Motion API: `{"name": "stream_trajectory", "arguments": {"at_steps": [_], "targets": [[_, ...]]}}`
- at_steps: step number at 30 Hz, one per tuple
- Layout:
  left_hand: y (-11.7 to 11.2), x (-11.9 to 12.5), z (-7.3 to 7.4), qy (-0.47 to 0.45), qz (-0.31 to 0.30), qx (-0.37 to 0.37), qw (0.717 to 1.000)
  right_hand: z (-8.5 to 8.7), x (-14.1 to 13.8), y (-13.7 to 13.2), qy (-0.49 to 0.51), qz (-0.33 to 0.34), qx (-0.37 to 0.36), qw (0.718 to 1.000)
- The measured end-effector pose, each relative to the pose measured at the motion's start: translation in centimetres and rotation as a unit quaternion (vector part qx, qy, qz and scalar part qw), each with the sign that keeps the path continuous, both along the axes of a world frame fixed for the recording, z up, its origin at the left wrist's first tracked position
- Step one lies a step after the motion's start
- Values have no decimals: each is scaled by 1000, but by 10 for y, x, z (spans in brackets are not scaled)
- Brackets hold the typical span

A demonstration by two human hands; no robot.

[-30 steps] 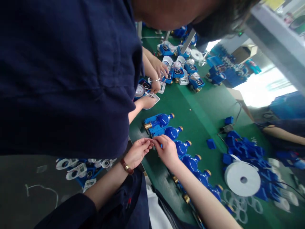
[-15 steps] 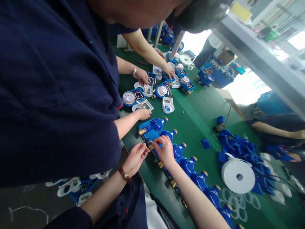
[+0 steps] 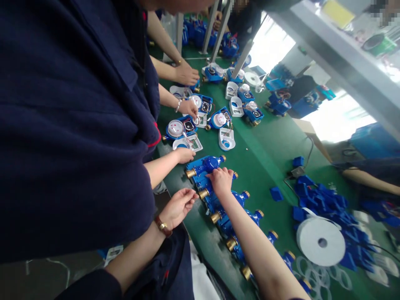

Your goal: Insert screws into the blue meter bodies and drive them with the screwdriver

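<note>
A row of blue water meters with brass ends (image 3: pixel 233 227) lies along the near edge of the green table (image 3: pixel 262 150). My right hand (image 3: pixel 221 181) lies on the second meter (image 3: pixel 214 202) of the row, its fingers bent over the body. My left hand (image 3: pixel 179 205), with a brown strap at the wrist, hovers at the table edge beside that meter's brass end (image 3: pixel 203 193). Its fingertips are pinched together, and whatever they may hold is too small to see.
A co-worker in dark blue fills the left, one hand (image 3: pixel 184 155) by the first meter (image 3: pixel 206 163). More hands work on opened meters with white dials (image 3: pixel 176 128) further back. A white tape roll (image 3: pixel 320 241) and a heap of blue plastic parts (image 3: pixel 321 202) lie right.
My hands have parted. The right hand moved away from the left and onto the second meter. The left hand stays at the table edge. The view has tilted upward a little.
</note>
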State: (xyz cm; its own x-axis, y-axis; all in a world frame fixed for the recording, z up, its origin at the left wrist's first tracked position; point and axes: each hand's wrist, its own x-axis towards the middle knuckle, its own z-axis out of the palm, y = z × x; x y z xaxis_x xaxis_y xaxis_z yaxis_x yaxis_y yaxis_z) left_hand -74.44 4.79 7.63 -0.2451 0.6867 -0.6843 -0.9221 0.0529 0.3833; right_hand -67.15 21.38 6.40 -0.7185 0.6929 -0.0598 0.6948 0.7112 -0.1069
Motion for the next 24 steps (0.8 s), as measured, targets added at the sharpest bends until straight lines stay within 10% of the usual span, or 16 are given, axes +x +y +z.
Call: {"name": "stream_trajectory", "arguments": {"at_steps": [8, 17, 24], "targets": [[7, -2, -4, 66, 9, 71, 995, 49, 19, -54, 202, 108, -349, 909], [-4, -5, -11, 35, 31, -7, 999, 38, -53, 25, 5, 80, -67, 995], [-21, -1, -10, -13, 63, -73, 995, 8, -87, 43, -77, 84, -44, 993]]}}
